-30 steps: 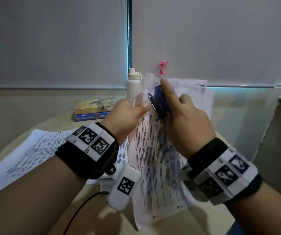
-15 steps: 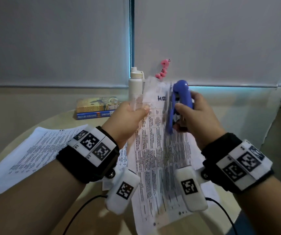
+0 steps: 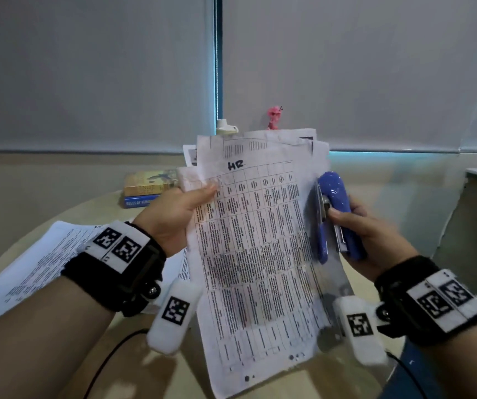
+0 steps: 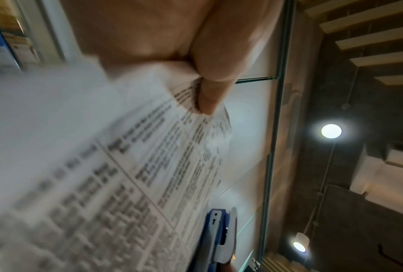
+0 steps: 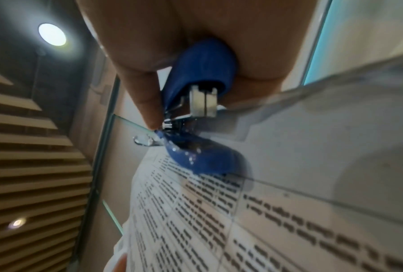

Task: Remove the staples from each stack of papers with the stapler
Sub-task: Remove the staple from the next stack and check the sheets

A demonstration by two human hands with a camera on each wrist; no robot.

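Left hand (image 3: 174,217) pinches papers (image 3: 254,254) seemingly upright.

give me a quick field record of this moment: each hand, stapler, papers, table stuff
left hand: pinches held paper stack near its top left corner
right hand: grips blue stapler
blue stapler: upright, beside the stack's right edge
held paper stack: raised above table, sheets fanned at top, "HR" handwritten
other papers: flat on table, left
books: stacked at back
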